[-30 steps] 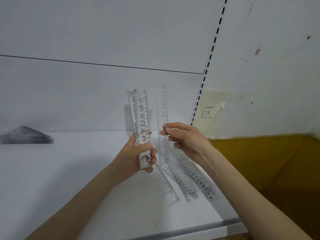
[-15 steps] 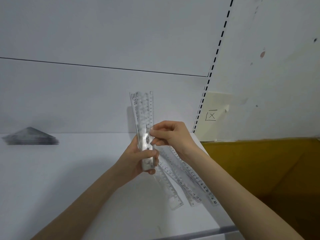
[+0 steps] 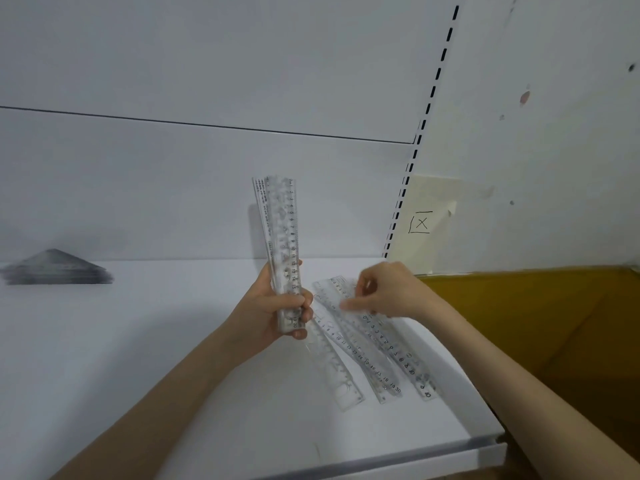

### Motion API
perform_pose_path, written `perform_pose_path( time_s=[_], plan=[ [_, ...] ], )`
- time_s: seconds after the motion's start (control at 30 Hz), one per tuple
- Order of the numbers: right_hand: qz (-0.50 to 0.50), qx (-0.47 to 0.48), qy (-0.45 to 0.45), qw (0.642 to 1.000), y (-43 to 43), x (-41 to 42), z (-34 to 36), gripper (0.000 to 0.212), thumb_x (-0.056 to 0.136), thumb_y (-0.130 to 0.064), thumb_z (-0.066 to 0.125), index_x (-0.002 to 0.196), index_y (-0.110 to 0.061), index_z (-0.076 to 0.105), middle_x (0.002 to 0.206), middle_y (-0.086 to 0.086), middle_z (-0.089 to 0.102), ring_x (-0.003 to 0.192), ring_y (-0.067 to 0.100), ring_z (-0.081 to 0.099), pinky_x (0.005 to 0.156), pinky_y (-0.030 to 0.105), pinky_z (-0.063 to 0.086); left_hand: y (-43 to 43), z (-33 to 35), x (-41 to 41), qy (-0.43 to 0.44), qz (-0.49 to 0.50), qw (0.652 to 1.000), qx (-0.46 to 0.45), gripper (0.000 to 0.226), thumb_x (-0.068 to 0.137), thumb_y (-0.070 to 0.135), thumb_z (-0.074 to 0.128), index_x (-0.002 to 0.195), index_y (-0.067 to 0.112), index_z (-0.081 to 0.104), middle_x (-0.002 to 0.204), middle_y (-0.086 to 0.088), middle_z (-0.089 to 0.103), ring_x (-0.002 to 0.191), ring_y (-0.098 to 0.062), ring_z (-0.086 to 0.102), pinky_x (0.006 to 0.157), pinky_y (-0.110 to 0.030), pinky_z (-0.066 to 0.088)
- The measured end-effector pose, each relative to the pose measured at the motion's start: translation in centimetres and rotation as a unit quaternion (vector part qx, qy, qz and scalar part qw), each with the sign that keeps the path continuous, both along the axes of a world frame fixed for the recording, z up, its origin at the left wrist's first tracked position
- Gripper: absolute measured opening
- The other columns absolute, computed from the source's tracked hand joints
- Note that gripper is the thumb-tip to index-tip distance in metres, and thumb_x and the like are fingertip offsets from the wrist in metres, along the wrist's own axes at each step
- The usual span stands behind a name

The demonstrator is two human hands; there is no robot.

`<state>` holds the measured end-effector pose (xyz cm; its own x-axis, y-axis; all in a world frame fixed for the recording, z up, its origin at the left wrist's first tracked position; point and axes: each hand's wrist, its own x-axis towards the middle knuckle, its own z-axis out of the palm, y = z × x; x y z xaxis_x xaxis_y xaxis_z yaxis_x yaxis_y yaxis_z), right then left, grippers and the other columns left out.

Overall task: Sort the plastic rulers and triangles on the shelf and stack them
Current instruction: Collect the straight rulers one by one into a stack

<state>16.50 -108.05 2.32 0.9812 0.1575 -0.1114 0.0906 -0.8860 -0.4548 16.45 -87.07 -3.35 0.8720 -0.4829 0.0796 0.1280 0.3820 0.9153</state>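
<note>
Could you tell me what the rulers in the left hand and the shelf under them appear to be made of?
The rulers in the left hand look like clear, glossy plastic: the wall shows through behind their printed scales. The shelf seems smooth white painted metal or laminate; its even, matte surface leaves that open.

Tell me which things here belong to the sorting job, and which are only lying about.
For the job: bundle of rulers; loose rulers on the shelf; stack of triangles.
Lying about: paper note marked X; brown cardboard.
</note>
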Motion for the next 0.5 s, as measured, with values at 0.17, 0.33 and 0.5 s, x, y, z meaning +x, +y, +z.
perform_pose_path(
  time_s=[0.17, 0.33, 0.5],
  plan=[
    [-0.026, -0.079, 0.051, 0.995, -1.2, -1.8, -1.5, 0.06, 0.065, -0.049, 0.083, 0.105, -0.009, 0.063, 0.098, 0.004, 0.064, 0.077, 0.011, 0.052, 0.073, 0.03, 0.049, -0.2, -0.2, -0.2, -0.013, -0.003, 1.0, 0.006, 0.052, 0.075, -0.004, 0.059, 0.113, 0.029, 0.047, 0.076, -0.015, 0.05, 0.062, -0.025, 0.051, 0.051, -0.032, 0.04],
    [-0.061, -0.121, 0.035, 0.99, -1.8, -1.7, -1.8, 0.062, 0.063, -0.058, 0.08, 0.11, -0.024, 0.057, 0.107, -0.004, 0.059, 0.098, 0.016, 0.057, 0.087, 0.037, 0.052, -0.2, -0.1, -0.3, -0.012, -0.005, 1.0, 0.004, 0.052, 0.075, -0.004, 0.059, 0.112, 0.03, 0.047, 0.078, -0.016, 0.05, 0.062, -0.025, 0.051, 0.05, -0.032, 0.04],
    [-0.084, -0.081, 0.015, 0.993, -2.7, -1.0, -2.6, 0.028, 0.073, -0.034, 0.08, 0.094, -0.027, 0.064, 0.108, 0.001, 0.063, 0.095, 0.018, 0.061, 0.086, 0.039, 0.053, -0.1, -0.1, -0.4, -0.005, -0.001, 1.0, -0.001, 0.053, 0.074, -0.005, 0.059, 0.112, 0.031, 0.048, 0.079, -0.016, 0.051, 0.062, -0.026, 0.051, 0.05, -0.032, 0.04]
  ],
)
